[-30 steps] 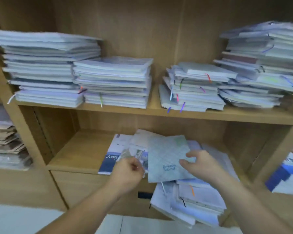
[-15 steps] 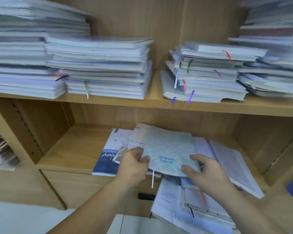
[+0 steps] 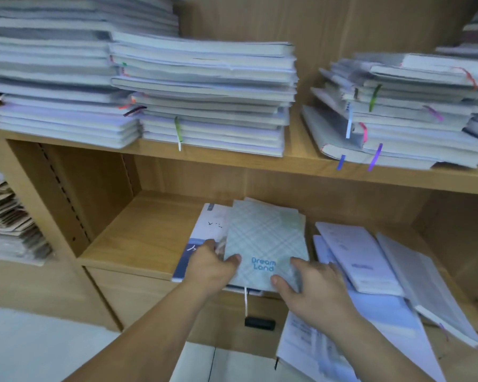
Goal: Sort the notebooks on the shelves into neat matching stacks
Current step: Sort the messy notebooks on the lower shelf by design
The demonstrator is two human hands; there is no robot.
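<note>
Plaid notebook [image 3: 262, 238] lies between left grip [image 3: 213, 268] and right grip [image 3: 315, 288], both pinching its near corners.

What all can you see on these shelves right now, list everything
Dream Land notebook: one, pale green plaid, top of lower-shelf pile.
Blue-and-white notebook: one, under that pile, sticking out left.
Loose notebooks: several, pale lilac-white, lower shelf right.
Tall stacks: two, grey-white, upper shelf left.
Ribbon-marked stack: one, grey-white, upper shelf right.
Brown stack: one, far-left compartment.
Drawer handle: one, black, below lower shelf.
Left hand: grips the Dream Land notebook's left edge.
Right hand: holds its lower right corner.
</note>
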